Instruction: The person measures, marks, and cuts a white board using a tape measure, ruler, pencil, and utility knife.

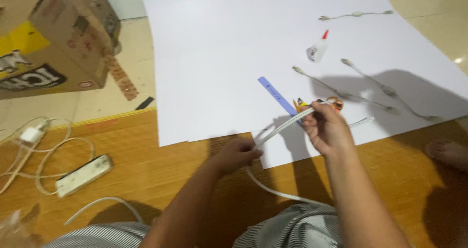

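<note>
Two hands on one flat white cable (285,125) is what I'm looking at, stretched slantwise just over the near edge of the big white paper sheet (214,48). My left hand (239,154) has its fingers closed around the lower end, out over the wooden floor (146,170), and from there the cable loops down toward my striped lap. My right hand (325,127) is higher up, fingers clamped together on the upper stretch, with the tip poking out past the thumb.

Right behind that hand there's a pair of orange scissors (336,103), mostly hidden, and a blue ruler (278,95) lying at an angle on the paper. Further out sit a small glue bottle (317,49) with a red tip and a few grey wire pieces (385,89) with little sockets along them.

Off to the left on the floor: a white power strip (84,175), a tangle of white cord with a charger (30,134), and a cardboard box (58,38) beyond it.
</note>
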